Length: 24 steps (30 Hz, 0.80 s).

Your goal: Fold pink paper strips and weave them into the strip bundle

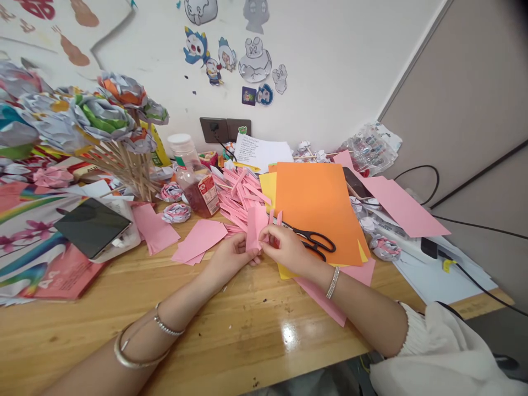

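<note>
Between my two hands a small pink paper piece (256, 223) stands upright above the wooden table. My left hand (237, 254) pinches its lower left part, thumb in front. At the lower right edge, the fingertips of my right hand (284, 246) close on the same piece. Behind it lies a heap of folded pink paper strips (239, 190). Black-handled scissors (317, 241) rest on an orange sheet (315, 203) beside my right hand; part of the blades is hidden. Left of my left hand lie flat pink paper pieces (202, 240).
A jar with red contents (198, 192) stands behind the pieces. Paper flowers on sticks (119, 115) rise at the left, near a phone (93, 226). Pink sheets (406, 206), a power strip (416, 247) and cables lie at the right. The wall closes off the back.
</note>
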Motion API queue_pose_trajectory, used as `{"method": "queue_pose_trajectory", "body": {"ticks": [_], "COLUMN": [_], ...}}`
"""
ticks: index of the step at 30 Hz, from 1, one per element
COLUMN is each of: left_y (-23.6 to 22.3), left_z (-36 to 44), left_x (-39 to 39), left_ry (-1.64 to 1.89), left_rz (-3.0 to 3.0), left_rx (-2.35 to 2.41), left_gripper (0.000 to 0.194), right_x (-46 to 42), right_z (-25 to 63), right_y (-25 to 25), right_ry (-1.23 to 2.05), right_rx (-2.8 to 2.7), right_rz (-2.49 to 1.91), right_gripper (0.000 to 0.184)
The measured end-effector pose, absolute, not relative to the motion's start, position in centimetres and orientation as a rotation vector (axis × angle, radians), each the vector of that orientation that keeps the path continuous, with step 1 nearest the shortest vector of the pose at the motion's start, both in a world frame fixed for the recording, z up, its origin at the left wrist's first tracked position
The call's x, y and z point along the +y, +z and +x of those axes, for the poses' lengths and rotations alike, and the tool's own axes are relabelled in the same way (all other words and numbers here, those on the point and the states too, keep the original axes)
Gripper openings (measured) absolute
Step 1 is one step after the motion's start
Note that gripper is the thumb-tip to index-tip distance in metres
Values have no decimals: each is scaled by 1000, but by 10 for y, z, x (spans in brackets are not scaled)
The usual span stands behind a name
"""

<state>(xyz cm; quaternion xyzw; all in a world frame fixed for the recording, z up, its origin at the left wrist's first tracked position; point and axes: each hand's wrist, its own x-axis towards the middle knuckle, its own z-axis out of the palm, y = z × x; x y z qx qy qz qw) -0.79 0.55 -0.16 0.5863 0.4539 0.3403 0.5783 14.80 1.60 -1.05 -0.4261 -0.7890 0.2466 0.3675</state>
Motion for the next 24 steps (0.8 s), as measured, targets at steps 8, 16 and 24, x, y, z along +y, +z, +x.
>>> {"method": "queue_pose_trajectory", "body": {"ticks": [8, 16, 24], "left_y": [-2, 6, 5], "left_z": [-6, -7, -13], "left_x": [5, 4, 6], "left_ry": [826, 766, 808], "left_rz": [1423, 1438, 1733], "left_rx": [1101, 1136, 1313], "left_gripper": [14, 16, 13], "right_x": [12, 17, 18], "right_z": [147, 156, 168], "right_y": [-3, -1, 19], "right_ry": [571, 641, 47], "right_rx": [-2107, -2153, -2076], "right_rz": [-1140, -1042, -1065], "right_gripper": [8, 24, 30]}}
